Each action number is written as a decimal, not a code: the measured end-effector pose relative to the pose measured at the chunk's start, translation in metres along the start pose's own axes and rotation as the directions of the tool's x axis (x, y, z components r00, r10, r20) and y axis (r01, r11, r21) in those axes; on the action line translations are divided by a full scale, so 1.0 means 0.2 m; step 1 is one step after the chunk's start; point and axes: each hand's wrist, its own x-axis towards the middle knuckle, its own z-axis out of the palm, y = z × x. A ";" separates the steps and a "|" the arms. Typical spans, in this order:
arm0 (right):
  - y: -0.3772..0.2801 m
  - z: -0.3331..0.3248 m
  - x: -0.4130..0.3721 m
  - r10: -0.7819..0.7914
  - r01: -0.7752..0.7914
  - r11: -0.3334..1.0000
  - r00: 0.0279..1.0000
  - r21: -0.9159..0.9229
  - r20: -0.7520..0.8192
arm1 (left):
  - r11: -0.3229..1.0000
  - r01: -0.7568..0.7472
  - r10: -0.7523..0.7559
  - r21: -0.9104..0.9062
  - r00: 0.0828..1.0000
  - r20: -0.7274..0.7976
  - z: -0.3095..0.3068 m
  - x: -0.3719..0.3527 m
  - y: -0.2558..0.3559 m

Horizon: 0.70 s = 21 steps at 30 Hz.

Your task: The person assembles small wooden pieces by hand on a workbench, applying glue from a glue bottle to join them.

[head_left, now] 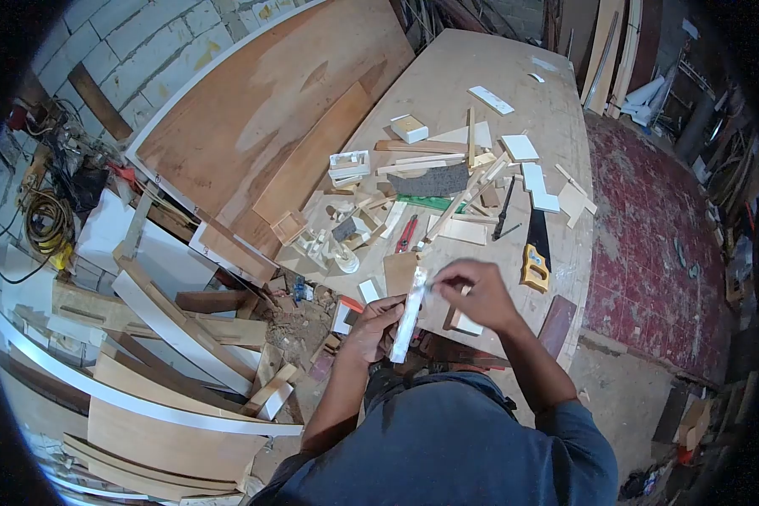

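My left hand [373,331] is closed around the side of a narrow white strip [406,325], held upright and slightly tilted in front of my body. The strip's upper end looks uneven and shiny. Just right of that end is my right hand [478,293], its thumb and fingers pinched together and a little blurred. Whatever is between those fingertips, if anything, is too small to make out. A brown flat piece [399,274] lies on the table behind the strip. Beyond it rests a red-handled tool [406,234].
The wooden table [447,72] carries wood offcuts, a grey abrasive-looking sheet [430,180], a handsaw with a yellow handle [535,268] and white blocks [519,148]. A large brown panel [261,110] leans at the left. Curved boards [185,337] are stacked left of me.
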 end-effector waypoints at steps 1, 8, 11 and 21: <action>0.02 -0.01 0.02 0.011 -0.008 0.999 0.995 0.033 -0.099 | 1.000 -0.011 0.011 0.007 1.000 -0.021 0.01 0.00 0.00; -0.01 0.09 -0.05 -0.365 0.286 0.880 0.918 -0.378 -0.153 | 1.000 -0.019 0.019 0.012 1.000 0.024 -0.02 0.03 -0.01; -0.02 0.14 -0.11 -0.506 0.475 0.802 0.862 -0.362 0.009 | 1.000 -0.011 0.010 -0.007 0.995 -0.099 -0.02 0.06 -0.01; -0.06 0.03 -0.08 -0.226 0.227 0.973 0.974 -0.032 0.031 | 0.997 -0.072 0.069 -0.012 0.989 -0.130 0.09 0.07 0.06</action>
